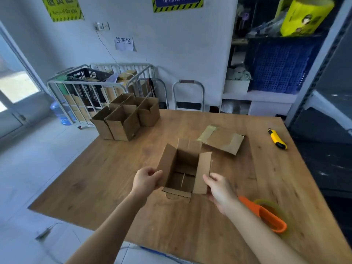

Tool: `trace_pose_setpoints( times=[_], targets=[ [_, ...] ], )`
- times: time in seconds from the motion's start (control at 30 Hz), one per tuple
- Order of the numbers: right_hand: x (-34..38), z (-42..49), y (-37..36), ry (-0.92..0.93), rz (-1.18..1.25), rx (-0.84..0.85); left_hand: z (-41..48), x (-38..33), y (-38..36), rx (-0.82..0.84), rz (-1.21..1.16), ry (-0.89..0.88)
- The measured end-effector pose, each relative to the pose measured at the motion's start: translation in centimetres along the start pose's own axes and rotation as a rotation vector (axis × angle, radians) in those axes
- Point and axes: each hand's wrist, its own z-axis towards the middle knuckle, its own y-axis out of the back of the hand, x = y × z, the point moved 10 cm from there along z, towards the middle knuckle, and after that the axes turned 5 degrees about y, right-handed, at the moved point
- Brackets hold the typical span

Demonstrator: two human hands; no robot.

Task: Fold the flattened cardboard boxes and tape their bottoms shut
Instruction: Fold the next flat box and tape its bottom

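An opened cardboard box [182,168] stands upright near the middle of the wooden worktop [114,178], its top flaps spread and its mouth facing up, so that the closed bottom flaps and the seam between them show inside. The left hand [145,181] grips the box's left flap at its near end, fingers curled around the cardboard edge. The right hand [219,189] is at the near end of the right flap, with the thumb lying against the flap's face and the other fingers partly spread beside and behind it; whether they press on the cardboard cannot be told. Just beyond the box, toward the far edge, lies a flattened cardboard box [222,139] with strips of glossy tape on its ends. At the far left corner stands a cluster of folded boxes [126,117], upright and touching one another, flaps raised. An orange-handled tape dispenser [266,214] with a roll of clear tape lies near the right edge, close behind the right forearm. A yellow and black utility knife [277,139] rests toward the far right corner, well apart from the boxes. Beyond the worktop's far left corner a metal cage cart [99,86] holding a black crate and cardboard stands against the wall, with a blue water bottle [61,113] on the floor beside it.
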Motion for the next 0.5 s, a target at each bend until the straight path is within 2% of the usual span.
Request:
trace_pose_setpoints(
  times=[0.23,0.37,0.5],
  targets=[
    [2.9,4.0,-6.8,-0.013,-0.171,0.117,4.5,-2.4,4.0,-0.075,-0.087,-0.062],
    [5.3,8.2,-10.7,0.026,-0.232,0.034,9.9,-4.0,7.2,-0.11,-0.095,-0.115],
    [7.1,13.4,-15.6,0.013,-0.21,-0.023,16.7,-6.7,10.5,-0.106,0.021,-0.208]
  ],
)
